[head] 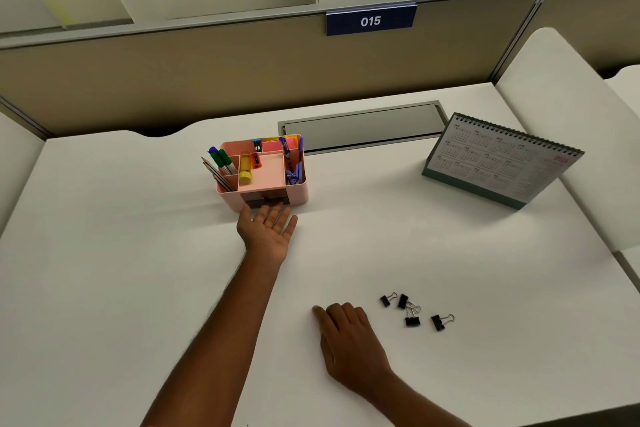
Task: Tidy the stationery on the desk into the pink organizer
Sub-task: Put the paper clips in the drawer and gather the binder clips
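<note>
I see my left hand (268, 232) open, palm up, fingertips hidden in the pink organizer (262, 168) drawer slot; its contents are unclear. My right hand (349, 340) rests empty, fingers loosely curled, on the table (138, 253) near four binder clips (412, 310).

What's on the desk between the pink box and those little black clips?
Nothing. In the head view, only bare white desk lies between the pink organizer and the black binder clips.

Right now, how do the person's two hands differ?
The left hand lies palm-up, fingers reaching the pink plastic organizer; the right hand lies palm-down on the white desk, beside four black binder clips. Left is farther away, right nearer. Both are open and hold nothing.
</note>
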Tool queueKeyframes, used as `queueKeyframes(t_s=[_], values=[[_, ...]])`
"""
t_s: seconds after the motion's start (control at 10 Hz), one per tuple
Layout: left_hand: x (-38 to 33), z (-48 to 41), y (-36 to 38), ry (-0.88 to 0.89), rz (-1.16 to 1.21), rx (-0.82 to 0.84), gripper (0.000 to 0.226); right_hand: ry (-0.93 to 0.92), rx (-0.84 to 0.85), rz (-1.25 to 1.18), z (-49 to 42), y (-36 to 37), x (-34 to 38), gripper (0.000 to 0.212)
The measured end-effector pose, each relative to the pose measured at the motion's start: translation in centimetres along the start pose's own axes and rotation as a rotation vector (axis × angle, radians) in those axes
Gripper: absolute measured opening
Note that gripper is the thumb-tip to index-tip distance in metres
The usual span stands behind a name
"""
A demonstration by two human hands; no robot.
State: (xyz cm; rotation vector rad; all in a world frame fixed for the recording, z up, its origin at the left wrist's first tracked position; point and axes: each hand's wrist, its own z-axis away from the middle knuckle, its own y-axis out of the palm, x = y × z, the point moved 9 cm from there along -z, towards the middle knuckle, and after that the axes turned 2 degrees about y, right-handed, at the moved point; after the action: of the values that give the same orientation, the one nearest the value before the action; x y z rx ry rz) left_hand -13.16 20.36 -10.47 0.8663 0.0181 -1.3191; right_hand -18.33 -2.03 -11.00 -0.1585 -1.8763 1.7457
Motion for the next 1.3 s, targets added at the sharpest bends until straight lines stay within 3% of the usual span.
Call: queueKeyframes(t_s=[0.3, 0.7, 1.0, 1.3], values=[[-0.2, 0.6, 0.1, 0.015, -0.022, -0.078, 0.055, -0.002, 0.000, -0.005, 0.0, 0.0, -0.1, 0.047], [0.9, -0.7, 0.3, -0.029, 0.296, -0.038, 0.054, -0.004, 0.002, 0.004, 0.0, 0.1, 0.0, 0.047], [0.8, -1.0, 0.6, -0.017, 0.328, -0.013, 0.046, -0.002, 0.004, 0.011, -0.1, 0.2, -0.1, 0.047], [1.4, -0.2, -0.9, -0.029, 0.331, 0.017, 0.056, -0.002, 0.017, 0.009, -0.1, 0.3, -0.1, 0.047]])
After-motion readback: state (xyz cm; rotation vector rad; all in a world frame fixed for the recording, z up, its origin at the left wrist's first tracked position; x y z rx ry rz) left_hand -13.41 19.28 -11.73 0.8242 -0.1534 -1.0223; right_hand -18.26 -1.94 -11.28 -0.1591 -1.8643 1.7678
